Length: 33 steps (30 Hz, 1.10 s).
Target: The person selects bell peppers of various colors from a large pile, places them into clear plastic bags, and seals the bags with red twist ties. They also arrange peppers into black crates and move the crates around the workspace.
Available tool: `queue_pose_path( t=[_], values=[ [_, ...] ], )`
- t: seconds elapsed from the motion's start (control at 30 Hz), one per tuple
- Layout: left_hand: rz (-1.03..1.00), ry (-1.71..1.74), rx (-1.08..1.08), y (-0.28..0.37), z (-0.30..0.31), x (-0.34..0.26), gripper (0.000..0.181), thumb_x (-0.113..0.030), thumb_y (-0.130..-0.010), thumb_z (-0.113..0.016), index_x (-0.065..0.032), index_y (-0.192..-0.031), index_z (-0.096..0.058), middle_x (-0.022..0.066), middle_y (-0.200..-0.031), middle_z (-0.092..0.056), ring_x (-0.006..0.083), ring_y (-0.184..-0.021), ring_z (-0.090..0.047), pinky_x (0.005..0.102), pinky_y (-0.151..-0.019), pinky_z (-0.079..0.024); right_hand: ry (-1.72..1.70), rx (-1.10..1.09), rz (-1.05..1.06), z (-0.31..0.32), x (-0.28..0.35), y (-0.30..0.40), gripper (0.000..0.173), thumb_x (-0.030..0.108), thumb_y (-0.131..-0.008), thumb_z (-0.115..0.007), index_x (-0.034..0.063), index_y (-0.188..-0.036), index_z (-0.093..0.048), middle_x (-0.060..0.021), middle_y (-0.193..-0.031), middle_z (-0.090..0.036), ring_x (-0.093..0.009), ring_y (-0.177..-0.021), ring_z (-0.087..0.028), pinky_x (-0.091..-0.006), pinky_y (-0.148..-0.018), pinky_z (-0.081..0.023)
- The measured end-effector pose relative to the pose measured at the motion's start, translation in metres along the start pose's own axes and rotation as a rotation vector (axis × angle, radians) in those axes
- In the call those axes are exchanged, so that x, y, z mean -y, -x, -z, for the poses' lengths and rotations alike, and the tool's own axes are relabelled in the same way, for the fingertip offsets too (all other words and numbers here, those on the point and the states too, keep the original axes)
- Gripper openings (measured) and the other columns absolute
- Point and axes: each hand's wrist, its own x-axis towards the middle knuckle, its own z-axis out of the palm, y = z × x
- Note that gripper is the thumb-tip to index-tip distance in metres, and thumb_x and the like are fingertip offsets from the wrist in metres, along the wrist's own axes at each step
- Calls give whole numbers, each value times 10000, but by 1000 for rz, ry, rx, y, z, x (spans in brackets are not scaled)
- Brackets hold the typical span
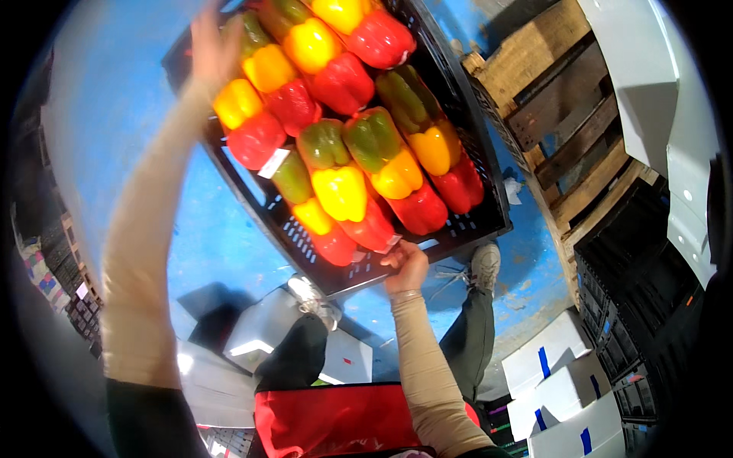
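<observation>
In front of me a black plastic crate (349,284) is filled with packs of green, yellow and red bell peppers (339,193) in clear film. My right hand (408,268) grips the crate's near wall, its curled fingers close to a red pepper and a small white label (388,244). At the far left end of the crate is my left hand (211,54), blurred, over the wall and beside a green pepper. Whether it holds the rim or only touches there cannot be made out. Another white label (274,163) sticks up between two packs.
A wooden pallet (564,114) lies to the right, with white boxes (644,97) over its far side. Black crates (624,257) are stacked at lower right, near white cartons with blue tape (564,395). White boxes (257,326) stand beside my left leg on the blue floor (223,229).
</observation>
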Motion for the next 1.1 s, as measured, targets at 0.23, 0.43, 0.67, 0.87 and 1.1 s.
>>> queue_pose_path(
  t=[0.23,0.43,0.67,0.87,1.1],
  values=[
    [498,567,1002,371,234,-208,330,43,-717,-573,-76,-1013,-655,123,-915,-613,323,-845,-607,389,-738,-498,-40,84,-105,-33,-10,12,154,103,-846,-520,67,-700,-550,17,-562,-389,-139,-455,-387,-316,-474,-457],
    [375,353,931,442,297,-256,250,-58,-730,-664,-94,-973,-619,78,-718,-573,273,-669,-586,417,-590,-461,-93,464,-141,-75,-32,7,261,118,-891,-538,84,-647,-453,8,-600,-347,-134,-546,-382,-342,-567,-459],
    [464,341,740,475,298,-291,130,-30,-755,-645,-62,-879,-619,115,-725,-596,319,-665,-604,408,-582,-476,735,515,-15,16,37,41,306,310,-807,-763,115,-997,-624,-33,-948,-630,-158,-842,-603,-342,-703,-489],
    [445,215,968,498,270,-333,120,-161,-846,-562,-82,-919,-617,108,-860,-626,325,-826,-624,432,-704,-506,2155,617,809,171,139,207,477,286,-712,-775,135,-1127,-595,-109,-1192,-553,-334,-1158,-498,-501,-943,-382],
    [461,-66,1242,484,249,-445,378,-296,-919,-501,-160,-1271,-531,122,-1272,-509,341,-1200,-470,622,-989,-307,2100,823,1178,284,240,280,460,346,-712,-699,111,-1101,-627,-175,-1325,-474,-381,-1267,-389,-582,-1012,-277]
  ],
)
